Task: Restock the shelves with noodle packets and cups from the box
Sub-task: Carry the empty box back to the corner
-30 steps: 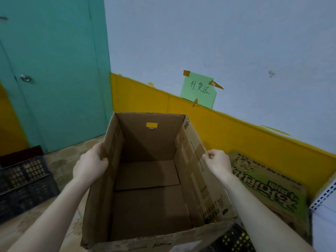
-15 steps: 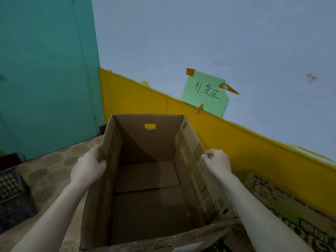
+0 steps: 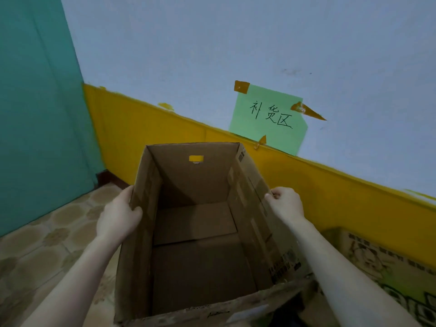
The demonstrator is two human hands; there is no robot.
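The box [image 3: 195,256] is empty (no noodles inside) and close to the yellow wall [image 3: 141,123]. The left hand [image 3: 116,218] and right hand [image 3: 286,202] each grip one side at the top. The thin sides may bend, so it could slip.

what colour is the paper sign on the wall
Light green with black handwriting: the rectangular paper sign, best in the head view.

Centre frame: cardboard box [image 3: 141,232] open at top, bare bottom flaps in view, passage straight down between its walls; left hand [image 3: 116,218] and right hand [image 3: 286,204] grip the side rims. Lower left: tiled floor [image 3: 47,244] beside the box, bounded by teal panel [image 3: 35,114]. Right side blocked by the yellow-and-blue wall [image 3: 330,192] and, lower right, a printed carton [image 3: 389,267].
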